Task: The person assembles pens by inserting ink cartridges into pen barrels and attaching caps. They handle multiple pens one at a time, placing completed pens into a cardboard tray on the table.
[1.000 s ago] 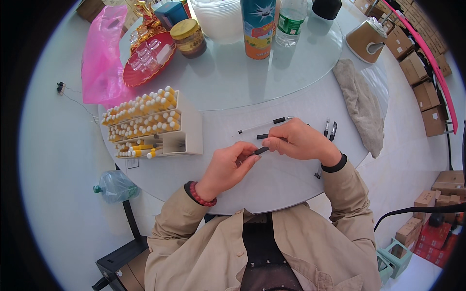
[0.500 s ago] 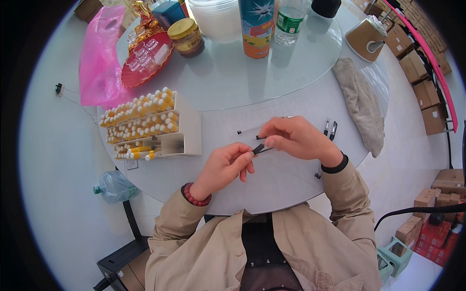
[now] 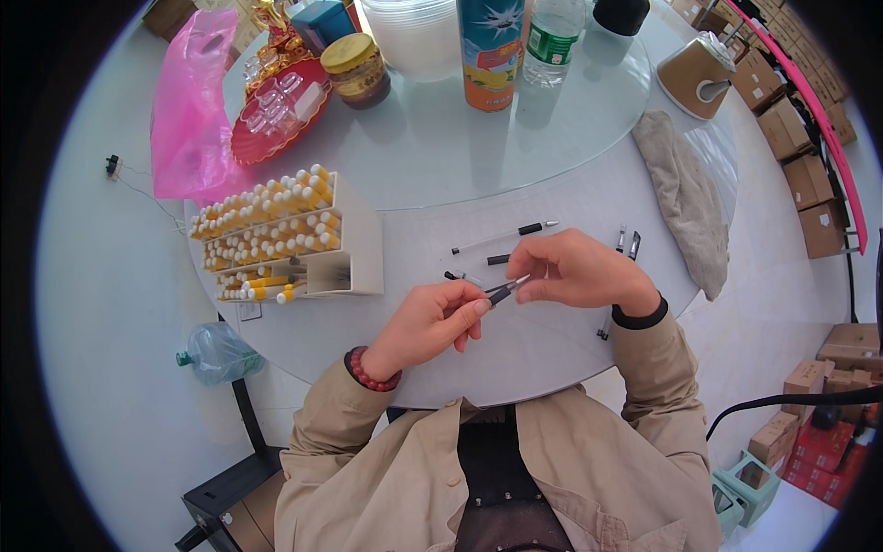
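Observation:
Over the near part of the table, my left hand (image 3: 430,317) pinches a black pen piece (image 3: 499,295) between thumb and fingers. A thin dark rod lies along it, and a silver tip (image 3: 522,280) points to the right. My right hand (image 3: 581,269) has its thumb and fingers curled closely around that tip. Just beyond the hands lie a clear pen (image 3: 487,241) with a black grip and a black cap (image 3: 498,260). Another clear piece (image 3: 465,277) with a black end is partly hidden by my left hand.
A white holder (image 3: 361,244) full of yellow-and-white sticks stands at left. Capped pens (image 3: 635,244) and a grey cloth (image 3: 676,193) lie at right. On the raised glass disc are a red dish (image 3: 267,147), a jar (image 3: 357,78), a tall can (image 3: 490,55) and a bottle (image 3: 549,46).
My right hand has shifted slightly right and nearer me, uncovering the clear pen's silver end and the cap. The silver tip between my hands now shows. My left hand has moved slightly right.

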